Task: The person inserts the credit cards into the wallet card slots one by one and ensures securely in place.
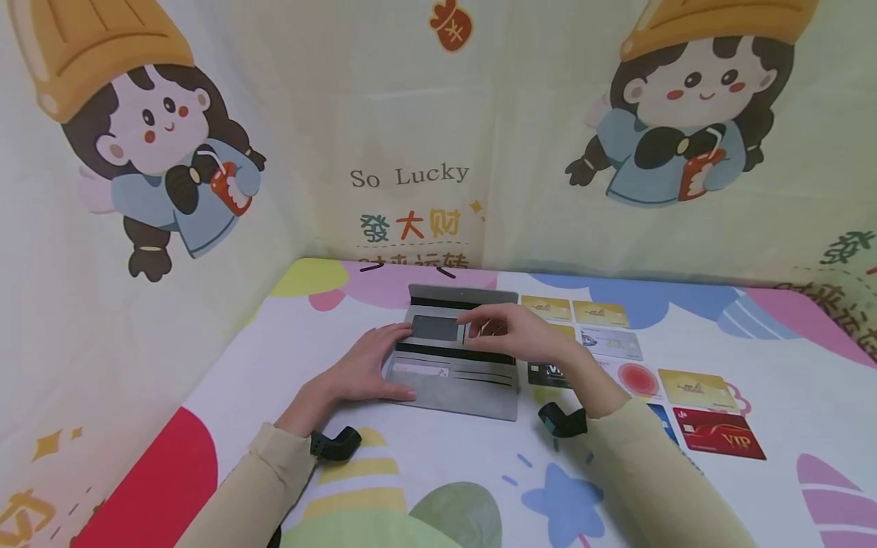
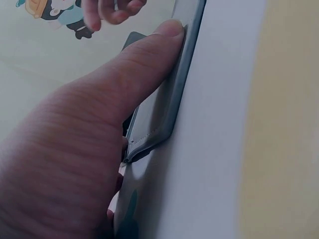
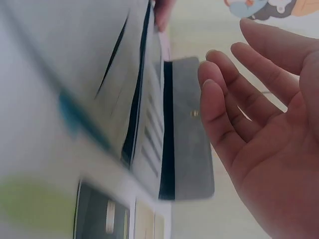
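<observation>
A grey long wallet [image 1: 452, 397] lies unfolded on the table, with card slots and a dark window pocket [image 1: 435, 328] showing. One pale card with pink lettering [image 1: 419, 370] sits in a slot on its lower left. Across the wallet's left edge rests my left hand [image 1: 356, 367], fingertips by the window pocket and thumb pressing the lower panel. In the left wrist view that thumb [image 2: 149, 55] lies straight along the wallet's border. Over the upper right part hovers my right hand [image 1: 517, 331], fingers loosely bent, palm holding nothing in the right wrist view.
Several cards lie right of the wallet: gold cards [image 1: 600, 313], a silver card [image 1: 612, 344], a black VIP card [image 1: 548, 375], a blue card [image 1: 663, 422] and a red VIP card [image 1: 719, 434]. The patterned tablecloth [image 1: 247, 457] meets a printed cloth backdrop [image 1: 411, 99] behind.
</observation>
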### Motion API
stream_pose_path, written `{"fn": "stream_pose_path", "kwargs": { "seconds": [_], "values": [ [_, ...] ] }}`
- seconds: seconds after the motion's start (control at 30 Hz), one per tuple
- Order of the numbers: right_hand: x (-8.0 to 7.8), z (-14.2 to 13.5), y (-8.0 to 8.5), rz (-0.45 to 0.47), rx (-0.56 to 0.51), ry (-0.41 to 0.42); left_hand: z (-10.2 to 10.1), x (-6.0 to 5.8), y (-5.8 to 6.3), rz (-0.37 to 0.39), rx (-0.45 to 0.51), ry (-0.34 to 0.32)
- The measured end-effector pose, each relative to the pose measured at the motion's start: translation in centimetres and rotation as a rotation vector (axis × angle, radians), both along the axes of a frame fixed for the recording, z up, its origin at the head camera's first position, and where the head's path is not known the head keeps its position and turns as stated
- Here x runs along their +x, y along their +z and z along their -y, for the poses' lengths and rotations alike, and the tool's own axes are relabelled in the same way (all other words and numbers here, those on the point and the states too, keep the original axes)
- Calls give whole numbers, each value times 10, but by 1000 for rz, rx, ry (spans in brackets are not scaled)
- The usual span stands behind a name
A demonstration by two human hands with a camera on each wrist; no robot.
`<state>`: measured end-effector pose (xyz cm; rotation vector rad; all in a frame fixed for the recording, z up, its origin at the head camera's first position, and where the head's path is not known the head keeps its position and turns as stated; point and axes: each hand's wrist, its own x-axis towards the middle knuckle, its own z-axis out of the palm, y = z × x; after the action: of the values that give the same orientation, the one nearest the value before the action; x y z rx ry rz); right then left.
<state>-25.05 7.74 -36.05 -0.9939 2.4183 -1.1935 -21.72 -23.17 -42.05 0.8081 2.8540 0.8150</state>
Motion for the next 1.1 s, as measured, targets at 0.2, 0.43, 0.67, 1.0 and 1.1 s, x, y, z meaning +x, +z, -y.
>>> {"fn": "stream_pose_path", "kwargs": {
  "seconds": [0.2, 0.43, 0.67, 1.0, 1.1],
  "values": [
    [2, -21, -1, -15, 25, 3, 0, 1, 1, -1, -4, 3],
    [6, -46, 0, -19, 46, -6, 1, 1, 1, -6, 4, 1],
    [7, -69, 0, -30, 79, -63, 1, 2, 1, -4, 9, 7],
    [9, -93, -6, -29, 126, -117, -1, 2, 1, 2, 7, 4],
    [10, -98, -8, -16, 135, -126, -2, 2, 1, 2, 12, -1]
  ]
}}
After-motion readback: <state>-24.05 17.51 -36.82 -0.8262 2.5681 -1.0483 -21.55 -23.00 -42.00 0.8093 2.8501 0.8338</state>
